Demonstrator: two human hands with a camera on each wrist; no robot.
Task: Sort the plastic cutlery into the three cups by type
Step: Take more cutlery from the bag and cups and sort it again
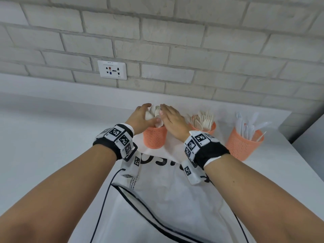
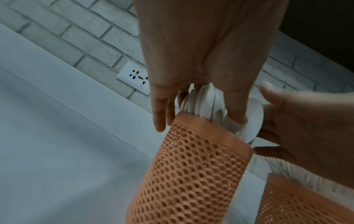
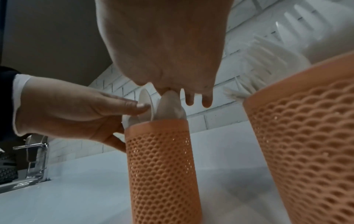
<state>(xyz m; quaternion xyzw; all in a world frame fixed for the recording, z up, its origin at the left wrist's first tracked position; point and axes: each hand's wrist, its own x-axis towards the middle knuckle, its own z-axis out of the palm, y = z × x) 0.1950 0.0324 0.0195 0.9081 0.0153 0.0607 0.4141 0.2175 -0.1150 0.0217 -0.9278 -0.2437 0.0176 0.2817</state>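
Three orange mesh cups stand in a row on the white counter. The left cup (image 1: 154, 137) (image 2: 191, 166) (image 3: 161, 166) holds white plastic spoons (image 1: 152, 110) (image 2: 201, 100) (image 3: 169, 104), bowls up. My left hand (image 1: 148, 113) (image 2: 198, 118) flanks them from the left, thumb pressed against a spoon and fingers straight beside the rim. On the right side, my right hand (image 1: 166, 111) (image 3: 184, 97) lies flat over the spoon bowls, its fingertips touching them. The middle cup (image 1: 213, 128) (image 3: 302, 136) holds forks (image 1: 203, 118). The right cup (image 1: 240, 144) holds knives (image 1: 245, 123).
A white bag with black lettering (image 1: 166, 199) lies on the counter under my forearms. The brick wall with a socket (image 1: 112, 69) rises just behind the cups. The counter ends to the right of the knife cup (image 1: 298, 155). A chrome tap (image 3: 36, 151) stands far left.
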